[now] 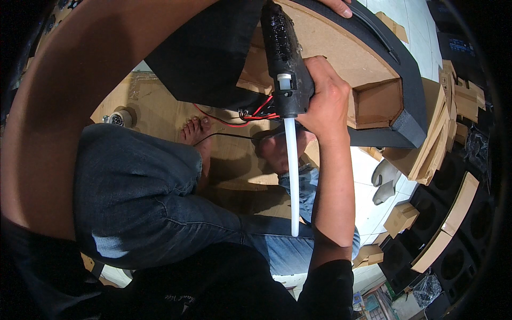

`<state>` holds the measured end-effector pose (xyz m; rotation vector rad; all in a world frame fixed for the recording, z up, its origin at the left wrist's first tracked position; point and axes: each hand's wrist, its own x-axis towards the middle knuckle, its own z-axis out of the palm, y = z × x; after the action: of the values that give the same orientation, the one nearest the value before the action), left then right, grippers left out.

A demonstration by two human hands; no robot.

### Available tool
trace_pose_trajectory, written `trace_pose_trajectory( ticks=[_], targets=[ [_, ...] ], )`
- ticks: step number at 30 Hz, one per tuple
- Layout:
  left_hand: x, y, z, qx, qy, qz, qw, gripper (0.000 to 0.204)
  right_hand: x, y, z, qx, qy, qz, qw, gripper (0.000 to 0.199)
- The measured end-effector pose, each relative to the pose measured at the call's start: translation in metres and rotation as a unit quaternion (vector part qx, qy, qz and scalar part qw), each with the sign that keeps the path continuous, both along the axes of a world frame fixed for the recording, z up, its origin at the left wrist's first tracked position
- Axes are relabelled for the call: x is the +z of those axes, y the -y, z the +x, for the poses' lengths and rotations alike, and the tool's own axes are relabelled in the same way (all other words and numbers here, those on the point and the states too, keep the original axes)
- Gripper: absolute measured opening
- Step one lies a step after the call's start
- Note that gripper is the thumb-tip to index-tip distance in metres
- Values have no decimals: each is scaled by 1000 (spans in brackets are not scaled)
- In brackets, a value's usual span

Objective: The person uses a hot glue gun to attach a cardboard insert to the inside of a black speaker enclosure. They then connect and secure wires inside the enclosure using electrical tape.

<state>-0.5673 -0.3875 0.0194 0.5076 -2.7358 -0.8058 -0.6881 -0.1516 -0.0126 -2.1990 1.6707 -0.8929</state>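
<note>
My right hand (326, 96) is wrapped round a black hot glue gun (288, 58). A long white glue stick (292, 176) sticks out of the gun's rear and hangs toward my lap. The gun's front end is coated in dark, shiny residue and lies over the open speaker cabinet (208, 58), black outside with bare brown board inside. At the top edge my left hand (337, 6) shows only in part, its fingers closed over the cabinet's far rim. Beside it a black curved strip (370, 32) runs along that rim. Red and black wires (250, 118) hang from the cabinet's near side.
My bare foot (196, 130) rests on a cardboard sheet (154, 96). A small round roll (120, 118) lies left of it. Grey slippers (385, 181) are on the white tiles at right. Cardboard pieces (426, 133) and several black speaker boxes (453, 261) crowd the far right.
</note>
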Motion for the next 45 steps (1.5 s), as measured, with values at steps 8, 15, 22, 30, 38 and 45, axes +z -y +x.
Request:
trace_pose_trajectory(
  ticks=[8,15,22,30,38,45],
  targets=[
    [-195,-230,111,230,197,-79,950,61,-2,-5,-5,-7,1,-11,1000,32],
    [-382,-400,192,400,388,-279,782,50,-7,-4,-7,-8,-4,-30,999,38],
    [-379,-400,190,363,399,-347,767,47,0,-14,-11,-28,15,-12,999,29],
    [-354,-385,180,386,390,-212,809,52,-1,-17,-12,-38,28,-8,999,28],
    [-201,-239,119,225,179,-40,957,59,0,-21,-19,-44,19,-6,999,28],
    [-27,-38,25,35,11,-11,999,66,-3,-27,-20,-50,34,-4,998,29]
  ],
)
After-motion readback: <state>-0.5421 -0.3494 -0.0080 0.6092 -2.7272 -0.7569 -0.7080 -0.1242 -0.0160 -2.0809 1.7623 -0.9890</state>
